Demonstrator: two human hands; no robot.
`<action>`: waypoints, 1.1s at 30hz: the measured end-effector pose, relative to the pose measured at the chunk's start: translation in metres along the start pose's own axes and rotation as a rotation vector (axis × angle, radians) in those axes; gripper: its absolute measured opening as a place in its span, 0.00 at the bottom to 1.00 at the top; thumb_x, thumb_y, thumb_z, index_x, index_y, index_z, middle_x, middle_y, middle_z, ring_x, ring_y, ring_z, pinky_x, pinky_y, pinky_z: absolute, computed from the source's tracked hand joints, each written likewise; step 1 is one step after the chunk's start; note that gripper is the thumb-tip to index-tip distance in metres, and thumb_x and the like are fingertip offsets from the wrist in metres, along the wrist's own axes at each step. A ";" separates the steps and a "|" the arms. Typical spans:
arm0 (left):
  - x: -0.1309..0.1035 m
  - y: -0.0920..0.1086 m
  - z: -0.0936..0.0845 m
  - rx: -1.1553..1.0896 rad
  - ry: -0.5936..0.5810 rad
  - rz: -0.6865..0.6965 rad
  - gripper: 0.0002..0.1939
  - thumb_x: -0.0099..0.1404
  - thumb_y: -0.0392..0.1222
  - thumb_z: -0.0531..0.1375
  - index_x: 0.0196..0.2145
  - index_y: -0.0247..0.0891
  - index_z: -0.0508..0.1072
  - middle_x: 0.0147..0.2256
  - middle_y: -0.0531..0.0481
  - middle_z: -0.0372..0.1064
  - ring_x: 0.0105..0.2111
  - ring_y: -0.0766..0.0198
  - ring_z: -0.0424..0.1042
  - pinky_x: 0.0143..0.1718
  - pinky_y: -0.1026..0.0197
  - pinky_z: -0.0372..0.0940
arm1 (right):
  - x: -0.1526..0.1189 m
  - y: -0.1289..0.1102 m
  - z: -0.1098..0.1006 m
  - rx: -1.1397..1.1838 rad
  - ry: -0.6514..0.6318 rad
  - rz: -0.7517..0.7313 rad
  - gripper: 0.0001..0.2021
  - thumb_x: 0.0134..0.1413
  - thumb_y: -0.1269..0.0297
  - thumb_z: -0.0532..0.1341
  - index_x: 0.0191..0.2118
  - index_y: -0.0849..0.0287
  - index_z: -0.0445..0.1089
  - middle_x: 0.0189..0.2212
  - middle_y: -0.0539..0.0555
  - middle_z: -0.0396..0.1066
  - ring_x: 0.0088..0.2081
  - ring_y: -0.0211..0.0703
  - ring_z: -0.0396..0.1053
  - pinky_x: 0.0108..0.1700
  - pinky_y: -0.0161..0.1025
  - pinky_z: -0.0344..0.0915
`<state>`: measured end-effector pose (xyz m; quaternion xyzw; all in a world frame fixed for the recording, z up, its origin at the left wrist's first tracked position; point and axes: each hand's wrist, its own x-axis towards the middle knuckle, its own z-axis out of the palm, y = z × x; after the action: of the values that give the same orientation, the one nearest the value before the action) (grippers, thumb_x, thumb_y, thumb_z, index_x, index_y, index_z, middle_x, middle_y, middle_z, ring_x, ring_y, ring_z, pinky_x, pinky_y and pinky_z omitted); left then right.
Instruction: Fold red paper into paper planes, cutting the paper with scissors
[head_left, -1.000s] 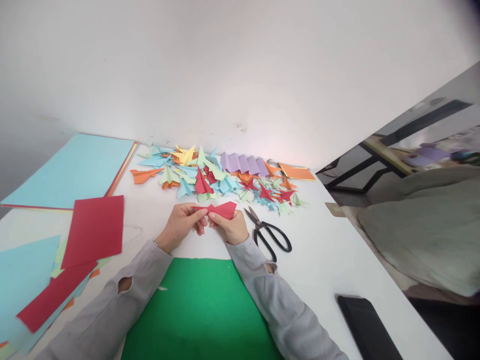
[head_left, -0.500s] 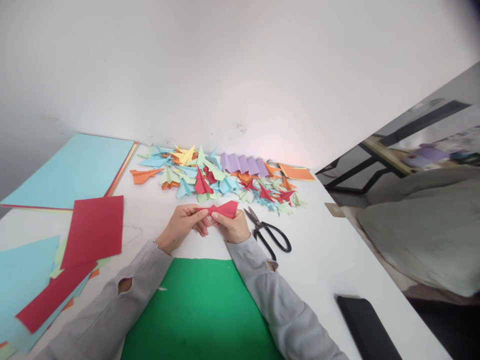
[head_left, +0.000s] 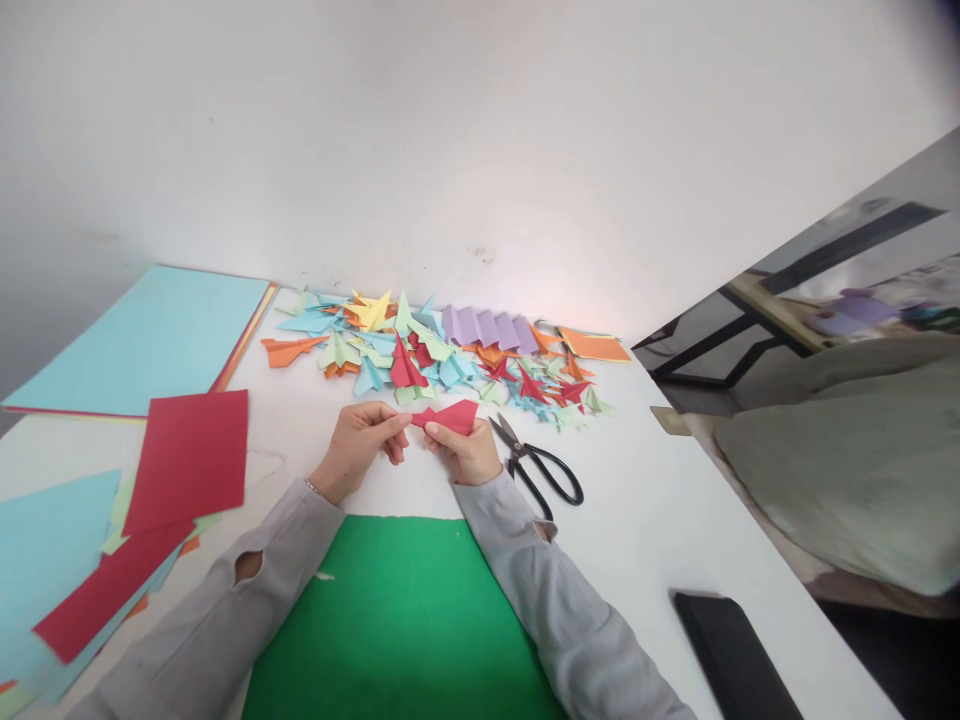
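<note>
Pinching folded red ppr (head_left: 456, 415) w/ L hand (head_left: 364, 445), R hand (head_left: 472, 455).

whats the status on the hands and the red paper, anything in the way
Left hand pinching narrow end of folded red paper. Right hand gripping wide end. Scissors beside right hand, apart from the paper.

folded paper (head_left: 456, 415) between left hand (head_left: 360, 442) and right hand (head_left: 471, 455), paper planes (head_left: 409, 367) behind on table (head_left: 622, 550) by wall (head_left: 450, 150), scissors (head_left: 518, 450) just right, phone-like object (head_left: 739, 660) near right, sheet stack (head_left: 150, 340) far left, loose sheets (head_left: 191, 465) nearer left, mat (head_left: 397, 610) in front
</note>
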<state>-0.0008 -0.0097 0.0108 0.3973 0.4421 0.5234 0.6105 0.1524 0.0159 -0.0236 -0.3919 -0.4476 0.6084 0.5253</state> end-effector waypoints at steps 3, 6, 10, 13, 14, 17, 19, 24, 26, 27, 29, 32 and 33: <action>0.000 0.001 0.000 -0.018 -0.009 -0.011 0.14 0.50 0.46 0.66 0.19 0.32 0.70 0.17 0.52 0.68 0.13 0.70 0.65 0.15 0.67 0.60 | 0.000 0.001 -0.001 0.011 0.010 0.014 0.10 0.34 0.62 0.71 0.17 0.61 0.73 0.14 0.49 0.70 0.16 0.34 0.62 0.19 0.34 0.59; 0.001 0.000 0.001 -0.026 -0.001 -0.015 0.13 0.50 0.46 0.66 0.21 0.32 0.71 0.18 0.52 0.69 0.14 0.70 0.65 0.16 0.67 0.61 | 0.000 0.001 -0.002 -0.003 0.015 0.016 0.10 0.35 0.61 0.71 0.17 0.61 0.73 0.15 0.50 0.70 0.16 0.34 0.63 0.20 0.34 0.59; 0.001 0.000 0.000 0.007 0.003 -0.014 0.14 0.51 0.46 0.65 0.21 0.33 0.70 0.18 0.52 0.68 0.15 0.70 0.66 0.16 0.67 0.62 | 0.000 0.002 -0.003 -0.041 0.007 0.000 0.10 0.36 0.62 0.70 0.17 0.61 0.72 0.15 0.50 0.70 0.18 0.35 0.64 0.22 0.34 0.60; 0.000 0.001 -0.003 0.034 -0.045 -0.044 0.15 0.53 0.47 0.64 0.20 0.32 0.70 0.18 0.51 0.68 0.15 0.70 0.66 0.17 0.67 0.61 | 0.000 0.000 -0.004 -0.032 0.006 -0.001 0.10 0.35 0.62 0.71 0.17 0.61 0.72 0.14 0.49 0.69 0.17 0.35 0.63 0.21 0.34 0.60; 0.001 0.002 -0.004 0.041 -0.069 -0.055 0.15 0.54 0.47 0.63 0.20 0.32 0.70 0.18 0.51 0.68 0.15 0.70 0.66 0.17 0.67 0.61 | 0.000 -0.001 -0.003 -0.023 0.007 0.004 0.10 0.34 0.62 0.71 0.16 0.61 0.72 0.14 0.49 0.69 0.17 0.35 0.63 0.21 0.34 0.59; 0.001 0.004 -0.007 0.059 -0.124 -0.077 0.15 0.54 0.47 0.63 0.19 0.32 0.70 0.18 0.51 0.68 0.14 0.70 0.66 0.16 0.67 0.61 | 0.000 -0.005 -0.002 0.005 0.019 0.043 0.11 0.32 0.63 0.71 0.15 0.60 0.71 0.13 0.49 0.68 0.16 0.34 0.61 0.19 0.34 0.57; 0.002 0.004 -0.007 0.065 -0.142 -0.087 0.15 0.54 0.48 0.63 0.20 0.32 0.70 0.18 0.51 0.68 0.14 0.69 0.66 0.16 0.66 0.61 | 0.000 -0.008 -0.001 0.026 0.034 0.076 0.11 0.30 0.63 0.71 0.14 0.61 0.70 0.13 0.49 0.68 0.15 0.34 0.60 0.18 0.34 0.56; 0.003 0.002 -0.007 0.080 -0.178 -0.086 0.16 0.55 0.50 0.62 0.22 0.32 0.69 0.19 0.51 0.68 0.16 0.69 0.67 0.18 0.66 0.62 | 0.001 -0.012 -0.001 0.055 0.054 0.112 0.11 0.28 0.63 0.71 0.13 0.61 0.70 0.12 0.49 0.68 0.13 0.32 0.59 0.16 0.32 0.53; 0.003 0.002 -0.007 0.078 -0.195 -0.084 0.17 0.56 0.51 0.61 0.22 0.32 0.69 0.18 0.51 0.67 0.16 0.68 0.68 0.18 0.66 0.63 | 0.001 -0.011 -0.001 0.070 0.064 0.124 0.11 0.28 0.63 0.71 0.13 0.62 0.70 0.11 0.48 0.67 0.13 0.32 0.59 0.16 0.32 0.53; 0.003 0.001 -0.007 0.074 -0.204 -0.086 0.17 0.56 0.51 0.61 0.23 0.32 0.68 0.18 0.51 0.67 0.16 0.68 0.68 0.19 0.66 0.63 | 0.002 -0.011 -0.002 0.077 0.067 0.128 0.11 0.28 0.63 0.71 0.14 0.62 0.70 0.11 0.48 0.67 0.13 0.32 0.59 0.16 0.32 0.53; 0.003 0.002 -0.007 0.067 -0.219 -0.095 0.18 0.56 0.52 0.61 0.23 0.33 0.68 0.18 0.51 0.67 0.16 0.68 0.68 0.19 0.65 0.63 | 0.002 -0.010 -0.002 0.085 0.067 0.130 0.11 0.28 0.63 0.72 0.14 0.62 0.70 0.11 0.48 0.67 0.13 0.32 0.59 0.16 0.32 0.54; 0.003 0.003 -0.007 0.064 -0.222 -0.107 0.19 0.56 0.54 0.60 0.22 0.33 0.66 0.16 0.51 0.67 0.16 0.67 0.68 0.19 0.65 0.63 | 0.003 -0.010 -0.002 0.077 0.071 0.125 0.11 0.28 0.63 0.71 0.14 0.61 0.69 0.11 0.48 0.67 0.13 0.32 0.59 0.16 0.32 0.54; 0.003 0.003 -0.007 0.060 -0.222 -0.110 0.19 0.56 0.54 0.60 0.22 0.33 0.66 0.16 0.51 0.67 0.16 0.67 0.68 0.19 0.65 0.63 | 0.003 -0.010 -0.002 0.071 0.074 0.123 0.11 0.28 0.63 0.71 0.14 0.61 0.69 0.12 0.48 0.67 0.14 0.33 0.59 0.16 0.33 0.54</action>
<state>-0.0078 -0.0065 0.0110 0.4462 0.4084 0.4285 0.6712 0.1568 0.0192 -0.0148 -0.4219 -0.3812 0.6401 0.5166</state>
